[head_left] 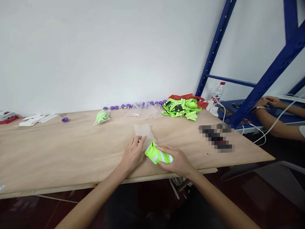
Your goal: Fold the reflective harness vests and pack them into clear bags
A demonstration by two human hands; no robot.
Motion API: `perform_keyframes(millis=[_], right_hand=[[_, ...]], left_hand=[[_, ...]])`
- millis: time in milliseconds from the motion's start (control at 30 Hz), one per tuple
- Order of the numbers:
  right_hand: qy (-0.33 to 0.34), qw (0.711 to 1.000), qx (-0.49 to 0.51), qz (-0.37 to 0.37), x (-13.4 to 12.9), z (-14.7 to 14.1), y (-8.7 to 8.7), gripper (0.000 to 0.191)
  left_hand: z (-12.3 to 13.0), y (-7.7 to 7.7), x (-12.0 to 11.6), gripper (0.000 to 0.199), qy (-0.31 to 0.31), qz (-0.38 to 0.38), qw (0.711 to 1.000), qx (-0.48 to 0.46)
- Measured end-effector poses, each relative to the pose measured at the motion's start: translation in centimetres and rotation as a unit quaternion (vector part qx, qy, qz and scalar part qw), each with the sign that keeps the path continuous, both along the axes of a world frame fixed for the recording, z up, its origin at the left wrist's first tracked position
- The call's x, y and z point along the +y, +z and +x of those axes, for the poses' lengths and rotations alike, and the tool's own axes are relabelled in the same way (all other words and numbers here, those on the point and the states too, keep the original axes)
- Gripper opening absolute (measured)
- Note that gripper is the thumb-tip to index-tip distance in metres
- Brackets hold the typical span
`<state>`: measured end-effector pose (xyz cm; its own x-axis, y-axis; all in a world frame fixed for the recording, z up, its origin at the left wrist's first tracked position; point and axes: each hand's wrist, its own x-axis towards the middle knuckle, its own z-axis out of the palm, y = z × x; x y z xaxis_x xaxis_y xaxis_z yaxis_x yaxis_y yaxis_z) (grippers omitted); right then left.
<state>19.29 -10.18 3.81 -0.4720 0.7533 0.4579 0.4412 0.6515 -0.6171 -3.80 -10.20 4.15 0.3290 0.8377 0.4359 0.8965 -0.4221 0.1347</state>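
My right hand (177,160) is wrapped round a folded bundle of neon-green webbing with silver reflective stripes (157,155), low over the front of the table. Just left of it, my left hand (134,152) has its fingers bent together at the near edge of a clear plastic bag (143,131). That bag lies flat, and its near end is partly hidden by the fingers and the bundle. Farther back on the left rests a filled plastic bag (102,117) with a similar green bundle inside.
Loose green reflective straps (182,108) lie heaped on a red bag (203,104) by the wall. Several purple pieces (116,107) and clear bags (148,112) line the back. A blue rack post (266,73) and a co-worker's arms (280,120) are at right.
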Motion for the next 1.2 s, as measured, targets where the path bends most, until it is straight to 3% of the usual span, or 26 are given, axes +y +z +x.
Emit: perform_keyframes(millis=[167, 433, 600, 733, 800, 833, 900, 933, 967, 1000, 1067, 1133, 1200], right_hand=[[-0.007, 0.998, -0.060, 0.024, -0.3, 0.2, -0.4, 0.055], [-0.116, 0.989, -0.085, -0.024, -0.1, 0.0, 0.0, 0.081], [-0.109, 0.985, -0.130, 0.026, -0.1, -0.1, -0.5, 0.062], [-0.106, 0.991, -0.079, 0.021, -0.1, -0.2, -0.7, 0.056], [-0.108, 0.993, -0.037, 0.022, 0.0, -0.1, -0.8, 0.055], [-0.107, 0.994, -0.020, 0.024, 0.0, 0.0, -0.8, 0.055], [-0.097, 0.995, 0.007, 0.032, -0.1, 0.0, -0.8, 0.055], [-0.090, 0.995, 0.016, 0.036, -0.1, -0.1, -0.8, 0.056], [-0.083, 0.995, 0.022, 0.040, -0.2, -0.1, -0.8, 0.056], [-0.077, 0.996, 0.025, 0.045, -0.3, -0.2, -0.8, 0.056], [-0.066, 0.996, 0.024, 0.055, -0.6, -0.5, -0.8, 0.056], [-0.055, 0.996, 0.018, 0.069, -0.8, -0.7, -0.9, 0.055], [-0.048, 0.995, 0.013, 0.085, -0.9, -0.8, -1.0, 0.054]], left_hand=[[0.8, -0.7, -1.0, 0.074, -0.049, -0.004, 0.999, 0.022], [0.7, 0.0, -2.1, 0.053, -0.121, 0.020, 0.992, 0.008], [0.0, 1.0, -2.1, 0.049, -0.191, 0.007, 0.978, -0.083], [-0.6, 0.7, -2.7, 0.040, -0.217, -0.023, 0.951, -0.222], [-0.4, -0.4, -3.3, 0.027, -0.175, -0.005, 0.909, -0.378], [-0.1, -1.0, -3.5, 0.020, -0.130, 0.010, 0.866, -0.483], [0.9, -2.0, -3.7, 0.016, -0.031, 0.014, 0.725, -0.688], [1.6, -2.3, -3.6, 0.025, 0.002, -0.005, 0.647, -0.762], [2.4, -2.3, -3.4, 0.037, 0.014, -0.034, 0.584, -0.811], [3.2, -2.2, -3.2, 0.049, 0.007, -0.067, 0.540, -0.839], [4.5, -1.5, -2.4, 0.066, -0.029, -0.115, 0.504, -0.856], [5.4, -0.7, -1.7, 0.073, -0.057, -0.139, 0.507, -0.849], [5.9, -0.4, -1.3, 0.074, -0.065, -0.148, 0.529, -0.833]])
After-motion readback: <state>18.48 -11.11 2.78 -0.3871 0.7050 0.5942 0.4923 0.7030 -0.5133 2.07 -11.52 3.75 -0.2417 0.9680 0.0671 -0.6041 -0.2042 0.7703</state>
